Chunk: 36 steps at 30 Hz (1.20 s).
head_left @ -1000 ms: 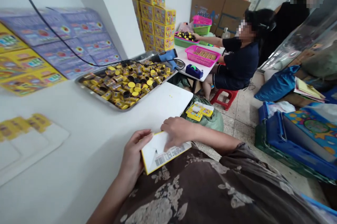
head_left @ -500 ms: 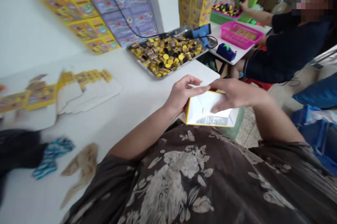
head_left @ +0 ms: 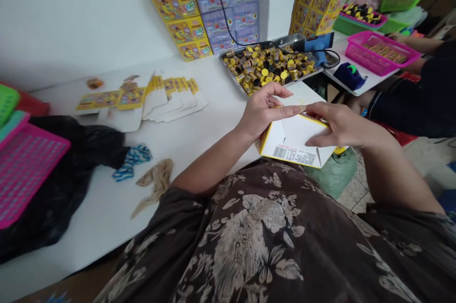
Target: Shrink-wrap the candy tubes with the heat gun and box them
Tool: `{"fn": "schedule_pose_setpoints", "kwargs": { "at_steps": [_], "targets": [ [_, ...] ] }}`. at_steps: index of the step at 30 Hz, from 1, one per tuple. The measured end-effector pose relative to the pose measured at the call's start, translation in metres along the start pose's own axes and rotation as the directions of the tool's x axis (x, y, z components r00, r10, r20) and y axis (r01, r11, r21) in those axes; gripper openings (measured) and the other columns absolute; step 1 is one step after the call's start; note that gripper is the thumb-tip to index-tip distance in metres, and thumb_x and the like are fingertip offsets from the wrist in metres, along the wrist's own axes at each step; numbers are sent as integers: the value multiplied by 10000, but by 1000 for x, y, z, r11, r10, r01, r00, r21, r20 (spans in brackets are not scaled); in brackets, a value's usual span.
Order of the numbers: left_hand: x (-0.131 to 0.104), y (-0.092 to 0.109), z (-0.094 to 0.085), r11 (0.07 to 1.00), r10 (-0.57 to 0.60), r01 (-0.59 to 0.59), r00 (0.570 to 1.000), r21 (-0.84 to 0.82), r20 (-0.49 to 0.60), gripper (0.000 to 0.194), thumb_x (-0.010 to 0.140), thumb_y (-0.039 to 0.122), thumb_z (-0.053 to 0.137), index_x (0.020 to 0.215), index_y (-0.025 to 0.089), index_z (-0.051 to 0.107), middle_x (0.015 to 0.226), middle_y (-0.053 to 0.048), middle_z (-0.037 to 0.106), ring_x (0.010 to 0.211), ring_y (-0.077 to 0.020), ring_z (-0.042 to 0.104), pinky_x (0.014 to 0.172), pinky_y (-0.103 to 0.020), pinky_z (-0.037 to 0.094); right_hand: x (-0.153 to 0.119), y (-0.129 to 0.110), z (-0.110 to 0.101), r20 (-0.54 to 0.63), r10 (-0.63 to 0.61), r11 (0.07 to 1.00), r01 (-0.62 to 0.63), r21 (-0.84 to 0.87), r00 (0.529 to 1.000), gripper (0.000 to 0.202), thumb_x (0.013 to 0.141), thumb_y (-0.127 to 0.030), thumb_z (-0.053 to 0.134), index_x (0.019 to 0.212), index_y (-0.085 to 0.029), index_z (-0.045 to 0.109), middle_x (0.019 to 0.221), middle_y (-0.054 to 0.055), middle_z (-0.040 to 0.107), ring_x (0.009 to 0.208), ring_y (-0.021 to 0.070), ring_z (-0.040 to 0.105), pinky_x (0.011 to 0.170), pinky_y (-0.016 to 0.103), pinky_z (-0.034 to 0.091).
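Both hands hold a white and yellow carton in front of my body, with printed text and a barcode along its near edge. My left hand grips its far left corner, thumb stretched along the top edge. My right hand is closed round the right side, its thumb over the white face. A white flap rises behind the fingers. Just beyond the hands lies a metal tray of small yellow and black tubs.
Flat cartons lie on the white table at left, near cloths and a pink basket. Boxes are stacked by the wall. At right are a tape dispenser, a pink basket and a seated person.
The view has turned left, bringing the pink basket and black bag at left into view. The carton is tilted differently between my hands, and a white flap now shows behind it.
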<state>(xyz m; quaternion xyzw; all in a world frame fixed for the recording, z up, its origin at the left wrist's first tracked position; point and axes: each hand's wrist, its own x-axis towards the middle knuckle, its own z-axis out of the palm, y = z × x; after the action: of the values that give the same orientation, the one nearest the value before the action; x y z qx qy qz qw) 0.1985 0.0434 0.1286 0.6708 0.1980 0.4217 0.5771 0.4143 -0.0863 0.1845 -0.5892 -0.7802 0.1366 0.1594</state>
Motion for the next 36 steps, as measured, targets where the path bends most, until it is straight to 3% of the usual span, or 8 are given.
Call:
{"fn": "schedule_pose_setpoints", "kwargs": {
  "at_steps": [4,8,17,22,27,32,36],
  "targets": [
    [-4,-4,-19,1000,-3,3,999,-7,-37,597,662,619,1004,1007,229,712,1050,-45,708,1022,-265,691,859,-410,534,17,-8,9,-12,-38,998,37,-49,999,775,776,-604,823,1449,-247,685,1299,145,755,1135,389,717,970,533,584],
    [-9,-14,-32,1000,-27,26,996,-15,-85,625,650,653,997,1028,239,719,971,-30,707,934,-241,700,783,-376,525,36,-14,27,-20,-60,989,56,-138,998,799,792,-610,807,1473,-224,646,1272,159,762,1102,389,716,926,497,576],
    [-17,-44,-49,984,-158,150,984,-93,-82,619,580,610,1010,957,229,700,820,-3,697,739,-187,658,703,-338,490,74,-7,75,59,57,944,-34,-329,997,591,843,-507,721,1346,-200,673,1133,168,773,944,352,717,779,425,528],
    [-20,-46,-55,985,-158,151,984,-89,-80,623,571,601,1012,966,226,708,808,7,689,718,-173,650,686,-320,484,78,-1,81,75,27,959,-5,-285,997,687,857,-598,744,1408,-199,646,1169,180,739,968,358,701,845,465,548],
    [-31,-40,-63,994,-108,107,989,-8,-98,591,580,561,1019,981,231,735,878,-6,705,833,-186,681,774,-318,521,78,0,82,106,-36,995,45,-83,994,831,806,-711,820,1477,-264,622,1179,136,722,1051,347,696,915,484,577],
    [-39,-34,-77,998,-62,64,987,13,-145,584,595,572,1019,980,226,748,936,-27,718,901,-200,688,830,-326,541,87,9,79,153,-132,988,117,105,979,846,784,-678,859,1486,-260,636,1247,141,723,1073,344,695,959,514,580],
    [-36,-36,-87,998,-67,70,978,7,-197,639,594,683,995,976,236,744,934,-25,722,904,-216,698,820,-346,552,100,14,83,63,-140,986,134,95,988,808,766,-597,868,1471,-268,651,1282,131,712,1110,364,682,989,546,574]
  ]
}}
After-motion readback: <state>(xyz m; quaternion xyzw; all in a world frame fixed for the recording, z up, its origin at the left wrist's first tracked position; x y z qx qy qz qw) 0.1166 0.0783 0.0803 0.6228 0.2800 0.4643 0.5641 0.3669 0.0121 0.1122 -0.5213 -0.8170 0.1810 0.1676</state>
